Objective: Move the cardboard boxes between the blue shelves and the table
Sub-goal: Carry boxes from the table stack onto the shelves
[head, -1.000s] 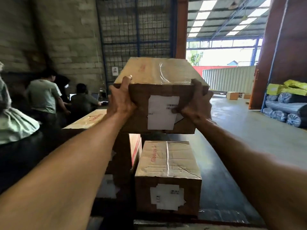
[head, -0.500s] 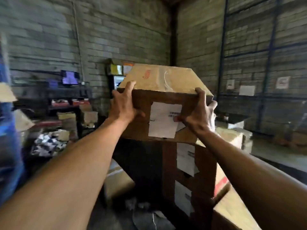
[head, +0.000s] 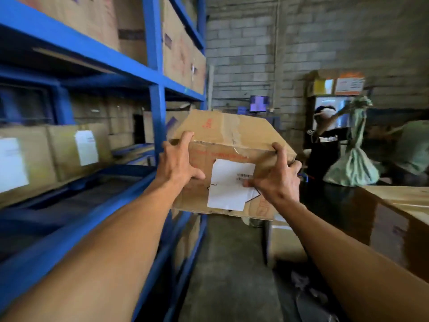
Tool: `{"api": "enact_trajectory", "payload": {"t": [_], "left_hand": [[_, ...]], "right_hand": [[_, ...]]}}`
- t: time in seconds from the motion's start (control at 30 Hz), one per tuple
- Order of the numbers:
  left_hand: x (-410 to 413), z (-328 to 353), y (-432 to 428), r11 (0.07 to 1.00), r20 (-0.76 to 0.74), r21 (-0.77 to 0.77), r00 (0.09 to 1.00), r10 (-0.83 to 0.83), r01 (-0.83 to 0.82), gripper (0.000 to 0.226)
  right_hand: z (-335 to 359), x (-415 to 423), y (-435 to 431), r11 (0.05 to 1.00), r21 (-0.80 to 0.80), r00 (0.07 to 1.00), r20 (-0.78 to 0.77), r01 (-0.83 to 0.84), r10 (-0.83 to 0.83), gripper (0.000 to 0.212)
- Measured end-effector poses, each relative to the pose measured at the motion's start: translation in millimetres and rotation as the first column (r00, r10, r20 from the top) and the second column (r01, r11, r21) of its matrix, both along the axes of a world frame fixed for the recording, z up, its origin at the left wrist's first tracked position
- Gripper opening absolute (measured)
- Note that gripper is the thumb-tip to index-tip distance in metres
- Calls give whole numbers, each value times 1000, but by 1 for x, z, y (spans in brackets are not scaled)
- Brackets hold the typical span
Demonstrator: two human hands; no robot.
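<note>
I hold a taped cardboard box (head: 222, 133) with a white label at chest height in the aisle. My left hand (head: 177, 162) grips its near left corner, fingers over the top edge. My right hand (head: 276, 177) grips the near right corner, thumb on the label. The blue shelves (head: 154, 126) run along my left. Other labelled cardboard boxes (head: 62, 152) stand on the middle shelf, with an unfilled stretch of shelf board beside them. More boxes (head: 181, 49) fill the upper shelf. The box I hold sits just right of the shelf upright.
A dark table (head: 343, 201) with a cardboard box (head: 408, 201) on it stands to the right. A person (head: 327, 140) handles a green sack (head: 355, 163) at the back. Another box (head: 285, 245) sits on the floor ahead. The concrete aisle (head: 227, 263) runs between shelves and table.
I have turned left from the table and its stacked boxes to face the blue shelves. Both hands keep the same grip on the box.
</note>
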State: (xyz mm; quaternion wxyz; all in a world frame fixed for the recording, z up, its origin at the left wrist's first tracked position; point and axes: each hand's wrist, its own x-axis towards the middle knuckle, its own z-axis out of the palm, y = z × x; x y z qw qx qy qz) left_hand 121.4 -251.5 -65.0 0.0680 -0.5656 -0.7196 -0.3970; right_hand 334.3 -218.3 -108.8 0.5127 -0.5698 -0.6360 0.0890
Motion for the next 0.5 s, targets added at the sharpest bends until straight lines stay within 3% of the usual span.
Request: {"api": "enact_trajectory", "payload": {"t": [0.27, 0.5], "left_hand": [[-64, -1, -157, 966, 38, 2, 966, 257, -257, 109], [-97, 10, -299, 876, 46, -35, 875, 482, -481, 108]], "right_hand": [[1, -81, -96, 959, 8, 959, -5, -283, 283, 111], [10, -147, -190, 855, -22, 855, 7, -518, 518, 114]]}}
